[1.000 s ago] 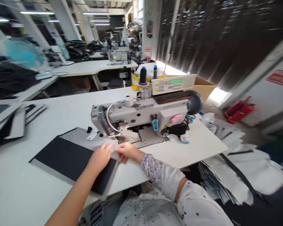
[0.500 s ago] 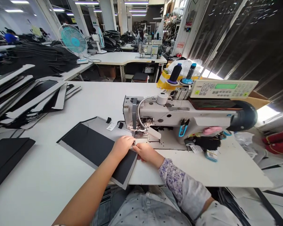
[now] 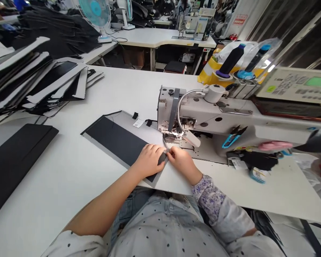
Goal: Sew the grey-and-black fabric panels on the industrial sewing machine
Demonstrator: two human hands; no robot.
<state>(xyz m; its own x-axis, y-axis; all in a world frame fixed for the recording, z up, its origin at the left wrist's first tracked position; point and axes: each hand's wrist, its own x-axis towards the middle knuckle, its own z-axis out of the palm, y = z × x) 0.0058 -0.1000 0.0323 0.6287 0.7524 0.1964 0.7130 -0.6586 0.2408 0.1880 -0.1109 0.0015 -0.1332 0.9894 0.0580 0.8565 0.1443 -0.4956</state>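
A flat black panel with a grey border (image 3: 115, 139) lies on the white sewing table (image 3: 56, 171), its near corner running toward the presser foot (image 3: 167, 137) of the sewing machine (image 3: 203, 114). My left hand (image 3: 149, 160) presses on that corner with its fingers curled. Just to its right, my right hand (image 3: 182, 164) pinches a thin grey strip (image 3: 165, 146) that runs up under the presser foot. A white label (image 3: 138, 123) and small black tabs (image 3: 135, 115) sit on the panel's far edge. The needle is hidden behind the machine's head.
Stacks of black and grey panels (image 3: 40, 82) lie at the table's left, with a black panel (image 3: 16, 160) nearer me. Blue thread snips (image 3: 231, 141) hang from the machine. Thread cones (image 3: 231, 60) and a control box (image 3: 294, 85) stand behind it.
My hands have drawn closer together at the panel's corner, next to the presser foot. The view has swung left and steadied, so the machine sits further right.
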